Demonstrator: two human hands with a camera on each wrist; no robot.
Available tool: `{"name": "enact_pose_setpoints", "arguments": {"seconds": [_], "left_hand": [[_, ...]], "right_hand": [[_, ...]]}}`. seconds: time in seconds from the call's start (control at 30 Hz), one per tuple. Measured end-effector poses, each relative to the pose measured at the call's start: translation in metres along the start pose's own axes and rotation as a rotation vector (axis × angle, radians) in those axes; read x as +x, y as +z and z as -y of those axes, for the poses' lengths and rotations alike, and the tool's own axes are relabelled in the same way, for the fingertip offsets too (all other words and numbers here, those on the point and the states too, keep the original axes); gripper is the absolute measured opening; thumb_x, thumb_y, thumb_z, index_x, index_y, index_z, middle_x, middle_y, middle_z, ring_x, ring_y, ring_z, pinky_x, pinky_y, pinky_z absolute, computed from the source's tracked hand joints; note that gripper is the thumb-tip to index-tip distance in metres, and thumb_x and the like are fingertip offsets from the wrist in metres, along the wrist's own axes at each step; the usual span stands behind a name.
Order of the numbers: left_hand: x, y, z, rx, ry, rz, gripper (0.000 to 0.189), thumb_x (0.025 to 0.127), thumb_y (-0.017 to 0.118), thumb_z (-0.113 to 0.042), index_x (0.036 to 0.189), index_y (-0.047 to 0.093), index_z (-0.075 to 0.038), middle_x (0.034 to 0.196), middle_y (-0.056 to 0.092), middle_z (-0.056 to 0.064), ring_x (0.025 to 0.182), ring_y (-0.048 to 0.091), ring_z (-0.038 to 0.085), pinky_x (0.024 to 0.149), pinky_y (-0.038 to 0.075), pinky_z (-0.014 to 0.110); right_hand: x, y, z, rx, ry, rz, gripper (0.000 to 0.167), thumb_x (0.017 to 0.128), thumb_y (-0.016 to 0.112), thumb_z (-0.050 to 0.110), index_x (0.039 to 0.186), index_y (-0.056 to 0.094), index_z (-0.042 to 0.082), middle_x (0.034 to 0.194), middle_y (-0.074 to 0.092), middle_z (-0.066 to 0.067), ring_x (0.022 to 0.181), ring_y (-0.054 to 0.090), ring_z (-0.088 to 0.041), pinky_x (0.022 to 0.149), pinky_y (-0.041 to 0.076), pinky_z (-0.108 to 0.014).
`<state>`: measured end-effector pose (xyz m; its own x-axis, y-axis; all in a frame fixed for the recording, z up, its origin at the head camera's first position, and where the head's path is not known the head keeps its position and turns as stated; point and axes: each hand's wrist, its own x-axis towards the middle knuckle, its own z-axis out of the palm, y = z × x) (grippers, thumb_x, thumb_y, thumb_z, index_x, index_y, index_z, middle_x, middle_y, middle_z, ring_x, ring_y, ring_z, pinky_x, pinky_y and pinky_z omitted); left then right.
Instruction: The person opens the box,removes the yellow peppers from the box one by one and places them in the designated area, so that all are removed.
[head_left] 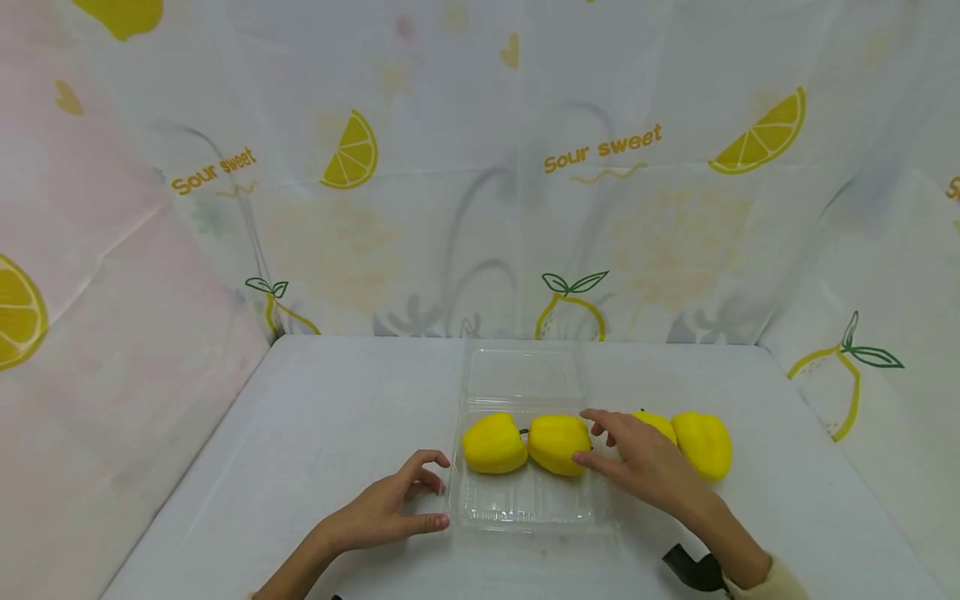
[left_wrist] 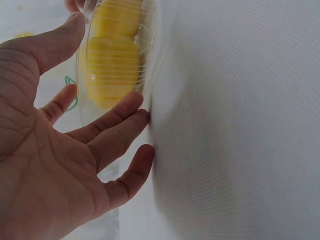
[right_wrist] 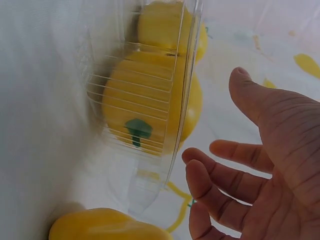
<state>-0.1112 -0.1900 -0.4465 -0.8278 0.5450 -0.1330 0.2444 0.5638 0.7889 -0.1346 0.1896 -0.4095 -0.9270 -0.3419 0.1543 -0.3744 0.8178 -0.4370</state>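
Observation:
A clear plastic clamshell box (head_left: 517,506) lies on the white table with its lid (head_left: 525,375) folded back. Two yellow bell peppers (head_left: 493,444) sit side by side inside it; the right one (right_wrist: 145,95) shows its green stem through the ridged wall. My left hand (head_left: 384,510) is beside the box's left wall, thumb and fingers spread, its lower fingertips at the tabletop in the left wrist view. Over the box's right edge hovers my right hand (head_left: 651,465), fingers loosely bent and nothing between them, close to the right pepper.
Two more yellow peppers (head_left: 703,446) lie on the table right of the box, one partly hidden behind my right hand. A lemon-print cloth (head_left: 487,208) hangs behind the table and along both sides. A black curved piece (head_left: 693,571) is by my right wrist.

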Motion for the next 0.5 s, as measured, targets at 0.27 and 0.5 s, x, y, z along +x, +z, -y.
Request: {"name": "enact_pose_setpoints", "arguments": {"seconds": [0.27,0.5], "left_hand": [[0.0002,-0.0002,0.0,-0.006,-0.005,0.004,0.06,0.089,0.073,-0.042,0.134,0.033,-0.035,0.117,0.061,-0.004,0.112,0.057,0.022,0.095,0.042,0.056],[-0.0003,-0.0008,-0.0009,-0.004,-0.01,0.004,0.06,0.089,0.073,-0.043,0.134,0.033,-0.036,0.118,0.061,-0.003,0.113,0.057,0.023,0.095,0.042,0.057]], "right_hand": [[0.0004,0.002,0.0033,-0.033,-0.004,-0.004,0.065,0.085,0.065,0.063,0.131,0.059,0.017,0.097,0.063,0.007,0.081,0.054,-0.01,0.066,0.046,-0.028],[0.0026,0.0073,0.005,-0.09,-0.024,-0.012,0.061,0.084,0.069,0.059,0.127,0.061,0.016,0.099,0.067,0.002,0.08,0.056,-0.011,0.071,0.049,-0.033]]}}
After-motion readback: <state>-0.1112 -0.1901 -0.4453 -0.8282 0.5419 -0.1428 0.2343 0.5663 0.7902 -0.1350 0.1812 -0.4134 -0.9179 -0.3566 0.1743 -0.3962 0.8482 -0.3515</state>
